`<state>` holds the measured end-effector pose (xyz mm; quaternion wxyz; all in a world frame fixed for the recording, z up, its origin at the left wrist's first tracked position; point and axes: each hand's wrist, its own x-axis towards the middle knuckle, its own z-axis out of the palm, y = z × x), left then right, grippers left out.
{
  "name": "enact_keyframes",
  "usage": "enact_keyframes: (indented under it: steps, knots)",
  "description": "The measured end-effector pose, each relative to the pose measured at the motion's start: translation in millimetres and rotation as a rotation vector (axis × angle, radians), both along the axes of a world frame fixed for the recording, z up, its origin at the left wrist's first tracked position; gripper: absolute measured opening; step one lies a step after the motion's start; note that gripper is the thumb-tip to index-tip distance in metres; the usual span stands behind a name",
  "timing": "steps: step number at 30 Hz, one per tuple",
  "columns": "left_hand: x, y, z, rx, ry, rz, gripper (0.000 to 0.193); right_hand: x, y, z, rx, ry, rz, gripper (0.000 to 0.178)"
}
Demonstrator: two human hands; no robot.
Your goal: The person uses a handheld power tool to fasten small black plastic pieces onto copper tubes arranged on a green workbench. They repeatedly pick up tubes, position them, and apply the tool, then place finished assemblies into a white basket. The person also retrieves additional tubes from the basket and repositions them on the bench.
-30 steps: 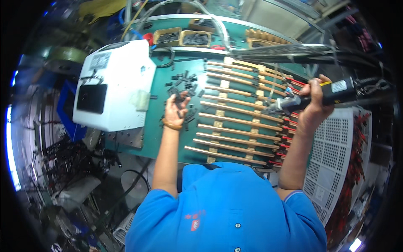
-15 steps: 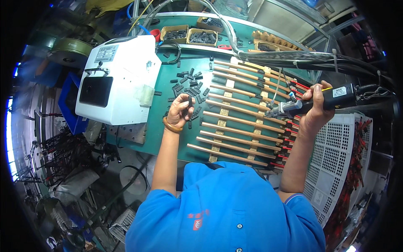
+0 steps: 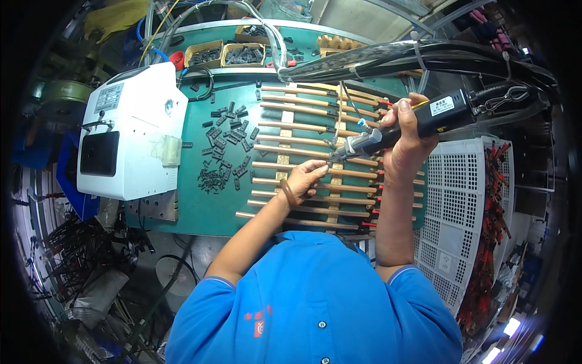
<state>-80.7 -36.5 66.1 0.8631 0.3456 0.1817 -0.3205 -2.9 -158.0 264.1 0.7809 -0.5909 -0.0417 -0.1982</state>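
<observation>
A black electric screwdriver [image 3: 433,118] with a silver nose is gripped in my right hand [image 3: 407,142]. It is tilted, with its tip pointing down and left over a row of copper rods [image 3: 285,140]. My left hand [image 3: 305,182], a brown bangle on its wrist, is over the rods with fingers pinched together beside the screwdriver tip. What those fingers hold is hidden. The rods lie side by side across pale slotted strips [image 3: 284,127]. Several have small black clips and red sleeves toward their right ends.
Loose black plastic pieces [image 3: 227,136] and a pile of small screws [image 3: 212,179] lie on the green table [image 3: 194,212]. At left stands a white machine [image 3: 130,127]. Cardboard boxes [image 3: 244,54] of black parts are at the back. A white crate [image 3: 451,212] stands right; thick cables [image 3: 388,57] hang overhead.
My left hand has moved from beside the loose black pieces onto the rods, near the screwdriver tip. A dark piece visible in its fingers before is now hidden. The whole view has shifted.
</observation>
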Motion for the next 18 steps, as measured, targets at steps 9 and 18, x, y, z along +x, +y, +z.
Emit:
enact_keyframes:
  steps: [9,18]
  knots:
    - [-2.8,6.9,-21.8,0.117,-0.187,0.098,0.01,0.1,2.9,-1.4,0.048,-0.006,0.015,0.025]
    - [5.3,15.1,-22.4,0.695,-0.872,0.163,0.009,-2.2,6.7,0.2,0.038,0.001,0.014,0.028]
